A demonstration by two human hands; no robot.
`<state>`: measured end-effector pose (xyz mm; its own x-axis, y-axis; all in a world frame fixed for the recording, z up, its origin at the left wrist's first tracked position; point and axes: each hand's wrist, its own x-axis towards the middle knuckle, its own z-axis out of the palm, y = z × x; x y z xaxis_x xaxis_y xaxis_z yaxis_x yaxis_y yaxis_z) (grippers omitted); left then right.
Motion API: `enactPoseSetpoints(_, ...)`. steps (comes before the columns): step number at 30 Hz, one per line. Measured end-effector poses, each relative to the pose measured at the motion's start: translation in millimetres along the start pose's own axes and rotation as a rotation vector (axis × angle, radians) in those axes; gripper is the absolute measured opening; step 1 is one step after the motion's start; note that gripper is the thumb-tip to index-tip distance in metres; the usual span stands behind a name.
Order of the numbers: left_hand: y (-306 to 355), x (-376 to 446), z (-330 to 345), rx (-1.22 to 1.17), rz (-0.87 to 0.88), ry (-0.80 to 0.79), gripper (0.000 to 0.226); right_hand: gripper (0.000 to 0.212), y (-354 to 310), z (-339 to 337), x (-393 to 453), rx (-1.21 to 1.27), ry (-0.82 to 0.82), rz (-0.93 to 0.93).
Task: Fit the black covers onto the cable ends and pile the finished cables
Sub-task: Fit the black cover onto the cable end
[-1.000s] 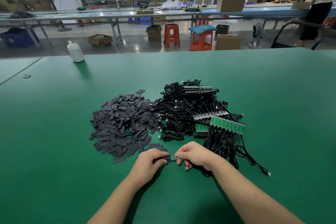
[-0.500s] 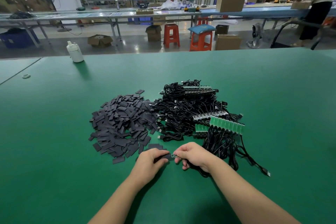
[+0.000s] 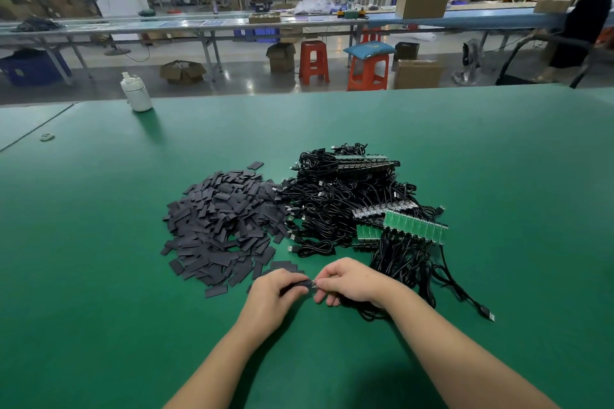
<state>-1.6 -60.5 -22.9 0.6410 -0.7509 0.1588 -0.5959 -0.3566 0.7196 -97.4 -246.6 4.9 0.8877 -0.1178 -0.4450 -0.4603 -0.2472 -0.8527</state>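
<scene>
A heap of flat black covers point(image 3: 222, 222) lies on the green table point(image 3: 99, 276), left of centre. Right of it sits a tangle of black cables point(image 3: 335, 206) with rows of small green circuit boards point(image 3: 415, 227) on their ends. My left hand point(image 3: 270, 292) pinches one black cover point(image 3: 307, 284). My right hand point(image 3: 349, 280) pinches the end of a cable point(image 3: 368, 310) whose loops trail under my wrist. The two hands meet, and the cover hides almost all of the cable's board.
A white bottle point(image 3: 136, 93) stands near the table's far left edge, and a small ring point(image 3: 47, 136) lies left of it. A loose USB plug point(image 3: 486, 312) trails to the right of my right arm. Stools, boxes and other benches fill the hall beyond.
The cover has slid further over the cable's board; a second ago a strip of green board showed between my hands, now almost none does. My hands have drawn closer together.
</scene>
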Motion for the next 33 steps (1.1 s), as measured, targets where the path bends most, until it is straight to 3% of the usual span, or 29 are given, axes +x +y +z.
enactPoseSetpoints(16, 4.4, -1.7, 5.0, -0.011, 0.05, -0.008, 0.029, 0.021, 5.1, -1.3, -0.1, 0.081, -0.006, -0.017)
enactPoseSetpoints(21, 5.7, -3.4, 6.5, 0.027, 0.064, -0.012, 0.018, 0.018, 8.2, -0.8, 1.4, 0.085, -0.006, -0.004)
enactPoseSetpoints(33, 12.5, -3.6, 3.0, 0.075, 0.094, -0.03, 0.021, 0.017, 5.8, -0.6, -1.8, 0.093, -0.025, -0.018)
